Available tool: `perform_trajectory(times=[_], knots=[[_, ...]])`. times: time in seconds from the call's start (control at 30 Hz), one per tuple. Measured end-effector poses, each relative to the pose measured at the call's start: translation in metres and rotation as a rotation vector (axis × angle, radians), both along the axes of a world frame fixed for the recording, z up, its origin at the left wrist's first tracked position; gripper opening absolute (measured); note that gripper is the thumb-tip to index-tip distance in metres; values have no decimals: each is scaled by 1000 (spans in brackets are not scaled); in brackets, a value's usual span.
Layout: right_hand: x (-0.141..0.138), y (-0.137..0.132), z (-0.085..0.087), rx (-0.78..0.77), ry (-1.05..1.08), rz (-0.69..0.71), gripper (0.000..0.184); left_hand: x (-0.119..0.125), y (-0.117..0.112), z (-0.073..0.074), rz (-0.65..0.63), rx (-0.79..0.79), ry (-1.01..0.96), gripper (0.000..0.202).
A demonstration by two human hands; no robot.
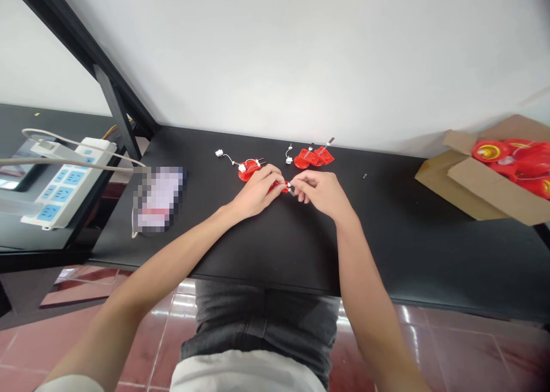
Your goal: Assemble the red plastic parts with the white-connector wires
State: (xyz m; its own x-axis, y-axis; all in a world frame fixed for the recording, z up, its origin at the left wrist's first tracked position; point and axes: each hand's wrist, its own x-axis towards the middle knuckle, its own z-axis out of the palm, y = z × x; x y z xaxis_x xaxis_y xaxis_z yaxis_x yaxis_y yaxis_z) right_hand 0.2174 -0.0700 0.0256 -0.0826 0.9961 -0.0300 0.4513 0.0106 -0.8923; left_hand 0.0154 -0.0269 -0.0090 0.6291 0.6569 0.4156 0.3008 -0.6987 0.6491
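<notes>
My left hand (262, 190) is closed around a red plastic piece (284, 188), mostly hidden under its fingers, low over the black table. At the piece's right end, my right hand (317, 189) pinches a small white part (291, 187) with thumb and forefinger. Just beyond my left hand lies a red rounded part (246, 173) with a white connector and thin wire on it. Behind my right hand rest red plastic parts (307, 158) with flat square faces, and a small white wired piece (289, 160) sits to their left.
The black table (387, 249) runs along a white wall. To the right stands an open cardboard box (464, 185) full of red and yellow items. On the left are a blurred phone (160, 200), a white power strip (64, 185) with cables, and a black metal frame post (114, 102).
</notes>
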Motion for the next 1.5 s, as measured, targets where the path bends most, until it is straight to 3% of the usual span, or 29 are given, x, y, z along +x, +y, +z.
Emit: perform_trajectory(times=[0.73,0.9,1.0,1.23,1.5], knots=[[5,2,2,72,-8,-62,24,-1,0,2,39,-43,2,20],[22,3,-2,-33,-100,-93,23,-2,0,3,65,-106,5,14],[26,3,-4,-52,-169,-114,25,-3,0,2,57,-155,39,26],[16,0,0,-195,-125,130,25,-4,2,-4,10,-254,63,35],[9,1,-1,-41,41,64,26,-2,2,-1,-25,-329,-5,31]])
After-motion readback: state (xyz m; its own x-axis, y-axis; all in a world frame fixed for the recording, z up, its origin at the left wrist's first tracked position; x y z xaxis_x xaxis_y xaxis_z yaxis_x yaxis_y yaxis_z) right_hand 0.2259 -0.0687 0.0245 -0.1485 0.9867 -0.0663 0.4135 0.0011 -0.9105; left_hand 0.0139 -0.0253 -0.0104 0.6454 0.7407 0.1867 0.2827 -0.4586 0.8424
